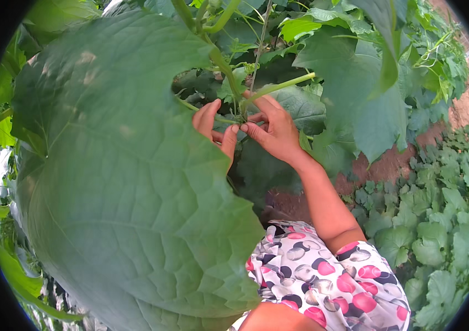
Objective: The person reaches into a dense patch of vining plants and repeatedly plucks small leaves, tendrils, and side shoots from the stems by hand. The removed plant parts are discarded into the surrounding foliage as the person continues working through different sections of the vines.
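Observation:
A thick green vine stem (227,70) runs down from the top to a leafy node (241,118), where both hands meet. My left hand (217,126) is on the node's left side, thumb and fingertips at it; a big leaf hides much of that hand and its forearm. From the right, my right hand (271,126) pinches at the same node, its thumb tip close to the left thumb. A bare leaf stalk (286,85) with a cut-looking end sticks out to the upper right above the right hand. A thin string (261,45) hangs down behind the stem to the node.
One very large green leaf (135,173) fills the left and centre, close to the camera. More broad leaves (358,91) hang at the upper right. Low leafy plants (433,244) grow at the lower right beside bare brown soil (396,165).

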Demonstrator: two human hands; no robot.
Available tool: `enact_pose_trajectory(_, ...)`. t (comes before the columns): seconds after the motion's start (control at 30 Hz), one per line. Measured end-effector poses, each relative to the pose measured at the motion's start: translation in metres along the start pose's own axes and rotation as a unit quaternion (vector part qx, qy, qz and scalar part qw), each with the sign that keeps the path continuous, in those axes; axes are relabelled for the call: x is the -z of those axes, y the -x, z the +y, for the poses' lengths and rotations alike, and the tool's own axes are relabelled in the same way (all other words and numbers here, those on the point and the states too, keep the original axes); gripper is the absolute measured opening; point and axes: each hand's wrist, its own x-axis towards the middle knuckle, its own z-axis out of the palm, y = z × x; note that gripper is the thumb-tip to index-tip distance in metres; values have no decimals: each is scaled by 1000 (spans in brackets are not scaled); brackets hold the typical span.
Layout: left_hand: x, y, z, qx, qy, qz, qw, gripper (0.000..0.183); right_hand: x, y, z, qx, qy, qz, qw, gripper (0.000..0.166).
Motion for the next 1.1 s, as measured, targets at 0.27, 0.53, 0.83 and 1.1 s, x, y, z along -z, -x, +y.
enact_pose_trajectory(0.27, -34, -2, 22, -21, -172, -75, 982, 13, 43, 12, 56, -22, 57, -86, 994, 45)
enact_pose_trajectory(0.53, -73, 4, 34, -80, -51, -2, 995, 14, 85, 3, 30, -88, -176, -170, 966, 36)
enact_pose_trajectory(0.83, -61, -34, 64, -14, 287, -67, 955, 29, 82, 10, 30, 166, 249, 31, 954, 37)
enact_pose_trajectory(1.1, -68, -62, 74, -83, 265, 60, 959, 18, 111, 36, -18, 191, 302, -3, 934, 18)
